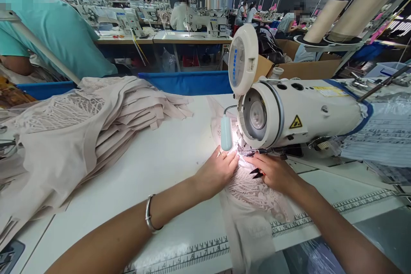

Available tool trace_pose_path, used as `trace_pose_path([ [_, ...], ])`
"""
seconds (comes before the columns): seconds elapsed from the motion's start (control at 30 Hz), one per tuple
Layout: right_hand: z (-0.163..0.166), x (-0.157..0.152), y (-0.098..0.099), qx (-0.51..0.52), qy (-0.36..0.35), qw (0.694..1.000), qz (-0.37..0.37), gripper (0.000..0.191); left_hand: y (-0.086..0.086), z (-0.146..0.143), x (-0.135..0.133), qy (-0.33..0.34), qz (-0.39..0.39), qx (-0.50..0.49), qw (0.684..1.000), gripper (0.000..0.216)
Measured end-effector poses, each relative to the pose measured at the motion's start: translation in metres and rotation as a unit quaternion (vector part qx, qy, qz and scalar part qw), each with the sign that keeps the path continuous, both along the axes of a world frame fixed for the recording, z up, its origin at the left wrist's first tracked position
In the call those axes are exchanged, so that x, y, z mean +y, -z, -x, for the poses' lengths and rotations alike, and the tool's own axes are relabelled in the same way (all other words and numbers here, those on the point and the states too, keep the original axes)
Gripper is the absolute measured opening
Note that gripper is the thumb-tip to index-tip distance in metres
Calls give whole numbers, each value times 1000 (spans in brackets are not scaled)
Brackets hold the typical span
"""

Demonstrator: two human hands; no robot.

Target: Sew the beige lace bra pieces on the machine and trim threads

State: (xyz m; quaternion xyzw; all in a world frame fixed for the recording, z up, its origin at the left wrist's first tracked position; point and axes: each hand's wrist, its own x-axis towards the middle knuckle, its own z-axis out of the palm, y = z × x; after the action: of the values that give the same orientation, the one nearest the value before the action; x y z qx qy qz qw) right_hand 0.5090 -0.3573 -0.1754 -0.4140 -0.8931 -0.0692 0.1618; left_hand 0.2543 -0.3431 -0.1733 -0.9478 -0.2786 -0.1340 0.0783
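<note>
My left hand lies flat with fingers stretched out on a pale pink lace fabric piece, pressing it beside the needle of a white sewing machine. My right hand rests on the same fabric just right of the needle, under the machine head, with fingers pressed down and dark nails showing. A bright lamp lights the needle area. A silver bracelet sits on my left wrist.
A big pile of pale pink garments covers the table's left side. A printed ruler strip runs along the front edge. Thread cones stand at the back right, cardboard boxes behind the machine. A person in a teal shirt sits far left; others work behind.
</note>
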Motion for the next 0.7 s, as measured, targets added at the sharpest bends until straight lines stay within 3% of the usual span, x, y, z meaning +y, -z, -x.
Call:
trace_pose_path([
  [0.33, 11, -6, -16, 14, 1, 999, 32, 62, -19, 16, 28, 39, 49, -16, 998, 44],
  [0.47, 12, -6, -14, 29, 9, 999, 32, 61, -19, 2, 12, 17, 20, -47, 999, 33],
  [0.7, 4, -4, -6, 102, -13, 993, 55, 54, -13, -9, -13, 18, 128, -111, 985, 11],
])
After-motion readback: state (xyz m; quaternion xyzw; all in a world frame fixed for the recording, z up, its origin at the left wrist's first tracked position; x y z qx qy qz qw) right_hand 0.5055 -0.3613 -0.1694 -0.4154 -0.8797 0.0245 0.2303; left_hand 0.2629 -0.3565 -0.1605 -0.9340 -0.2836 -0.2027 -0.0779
